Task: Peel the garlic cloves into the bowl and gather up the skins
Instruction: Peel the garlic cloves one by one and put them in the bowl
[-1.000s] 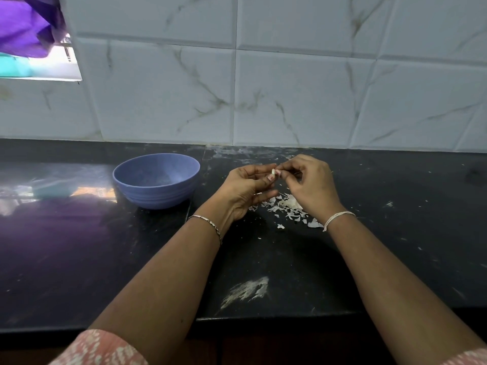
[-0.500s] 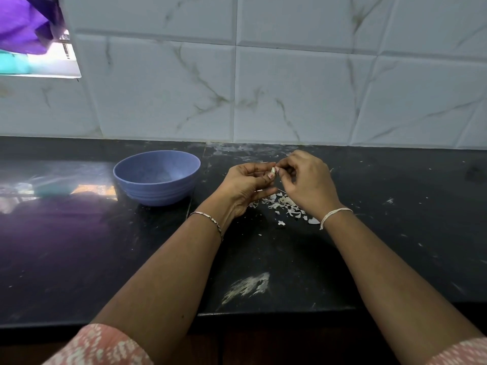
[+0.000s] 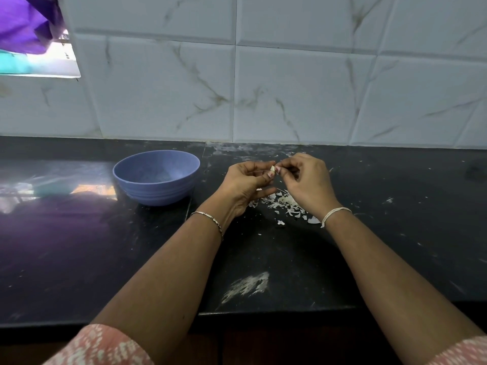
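While both hands meet over the black stone countertop (image 3: 79,246), a small pale garlic clove (image 3: 272,169) is held between them. It sits right of the round blue plastic bowl (image 3: 158,192) and above the scatter of white papery skins (image 3: 286,204).

On the left hand (image 3: 247,180), thumb and forefinger curl in and pinch the clove; the lower fingers are loosely extended. On the right hand (image 3: 307,183), the bunched fingertips pinch the clove's right end. Whether they grip skin or flesh cannot be resolved. Only a sliver of the clove shows; fingers cover the rest.

The skins lie on the counter, partly hidden under the right palm and wrist. The bowl stands upright, apart from the left hand; pale patches inside are too blurred to identify.

A thin metal bracelet (image 3: 210,219) circles the left wrist, a white thread band (image 3: 334,214) the right. Pink patterned sleeves (image 3: 100,346) are cut off at the bottom edge. A whitish smear (image 3: 247,285) marks the counter's front. A purple cloth (image 3: 23,22) is cropped at upper left.
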